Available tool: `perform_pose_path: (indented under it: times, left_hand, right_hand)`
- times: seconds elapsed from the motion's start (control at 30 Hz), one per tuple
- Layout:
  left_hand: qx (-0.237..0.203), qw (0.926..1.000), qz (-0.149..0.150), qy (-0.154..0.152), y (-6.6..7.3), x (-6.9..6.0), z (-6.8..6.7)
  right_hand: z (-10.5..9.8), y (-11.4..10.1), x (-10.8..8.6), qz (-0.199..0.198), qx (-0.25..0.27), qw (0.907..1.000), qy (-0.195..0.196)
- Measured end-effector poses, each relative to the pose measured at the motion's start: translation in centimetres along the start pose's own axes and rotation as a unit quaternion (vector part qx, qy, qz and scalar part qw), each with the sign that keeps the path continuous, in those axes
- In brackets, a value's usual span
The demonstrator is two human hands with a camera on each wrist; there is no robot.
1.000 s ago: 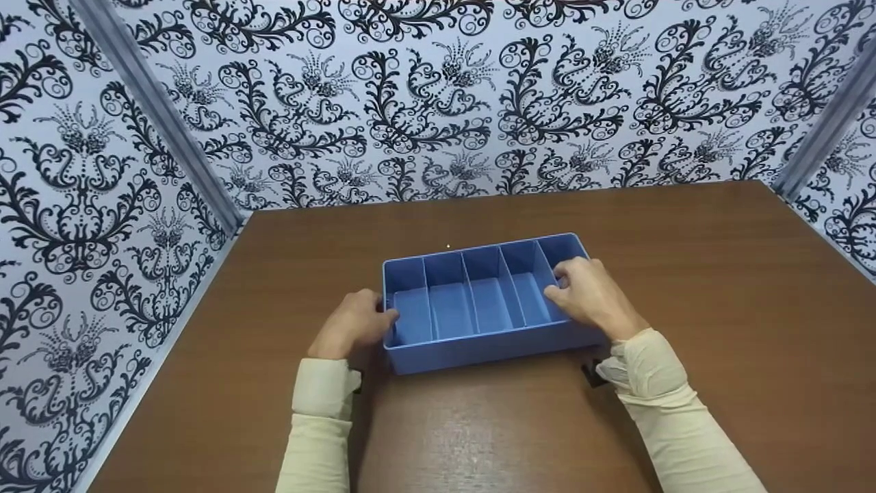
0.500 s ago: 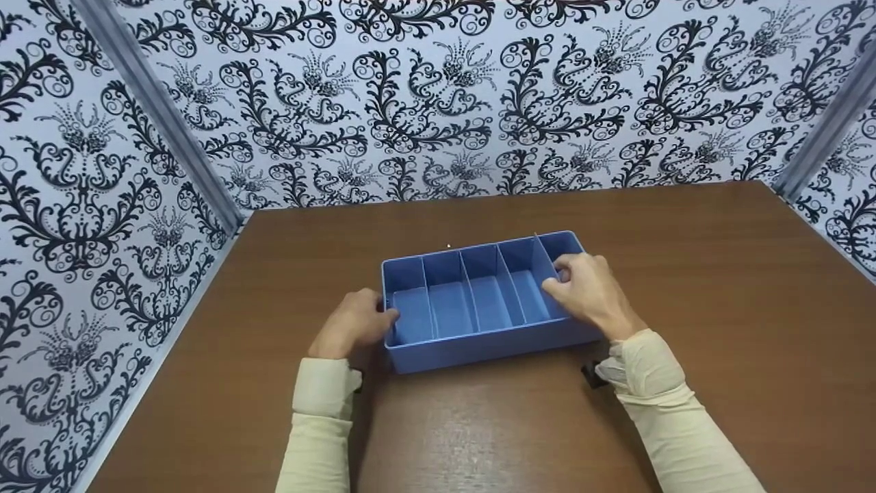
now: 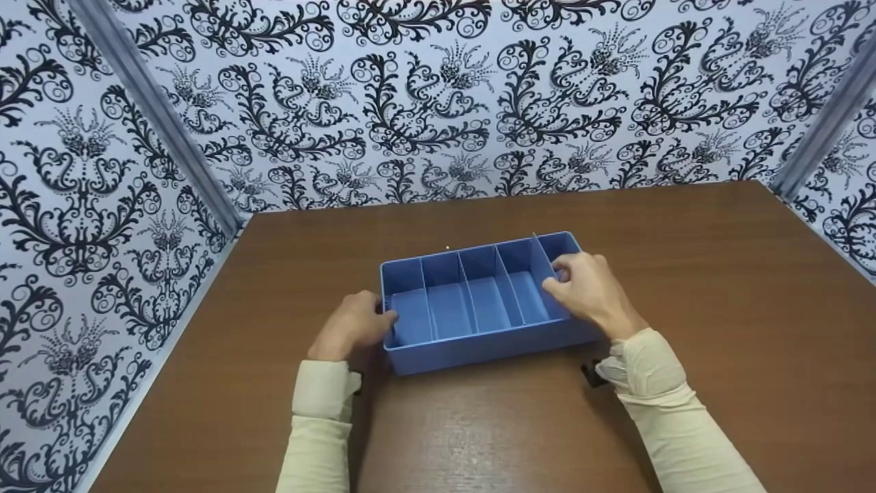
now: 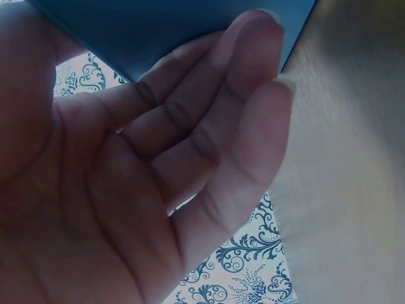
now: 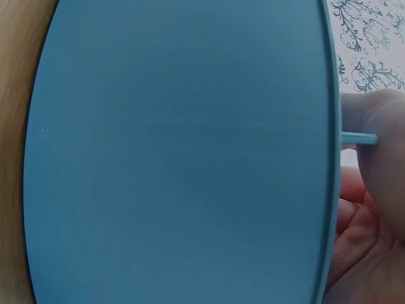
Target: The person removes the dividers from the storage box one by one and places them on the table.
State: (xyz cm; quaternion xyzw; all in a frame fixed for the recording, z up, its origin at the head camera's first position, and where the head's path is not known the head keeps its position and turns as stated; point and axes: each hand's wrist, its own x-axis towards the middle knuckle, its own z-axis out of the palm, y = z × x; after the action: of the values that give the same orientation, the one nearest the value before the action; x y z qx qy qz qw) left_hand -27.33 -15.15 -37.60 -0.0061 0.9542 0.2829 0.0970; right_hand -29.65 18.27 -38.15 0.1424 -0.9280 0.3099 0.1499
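A blue plastic box (image 3: 479, 348) with several compartments sits on the table, slightly angled. My left hand (image 3: 352, 318) holds its left end wall, thumb over the rim and fingers outside. In the left wrist view, the curled fingers (image 4: 253, 126) lie against the blue box wall (image 4: 158, 22). At the right end, my right hand (image 3: 592, 291) pinches the rightmost divider (image 3: 544, 259), whose far top corner pokes above the rim. The right wrist view has the box's long wall (image 5: 183, 158) filling most of it; the divider's edge (image 5: 359, 138) juts past the rim at the thumb.
The brown wooden table (image 3: 718, 308) extends around the box on every side. Patterned black-and-white walls (image 3: 452, 103) stand behind and at the sides, with grey corner posts (image 3: 157, 113). Black wrist-camera parts (image 3: 592, 374) show beneath the right wrist.
The rightmost divider has risen slightly, its far corner now standing above the rim. My right hand has shifted a little up and left with it; the left hand stays in place.
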Motion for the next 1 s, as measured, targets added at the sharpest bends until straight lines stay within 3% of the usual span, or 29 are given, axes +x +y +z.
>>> perform_pose_path:
  times: [0.7, 1.0]
  left_hand:
    - [0.000, 0.9999, -0.014, -0.004, 0.15, 0.13, 0.02]
    - [0.004, 1.0000, -0.006, -0.004, 0.05, 0.18, 0.02]
  right_hand:
    - [-0.60, -0.48, 0.01, -0.002, 0.004, 1.0000, 0.005]
    - [-0.80, -0.64, 0.01, -0.004, -0.006, 1.0000, 0.005]
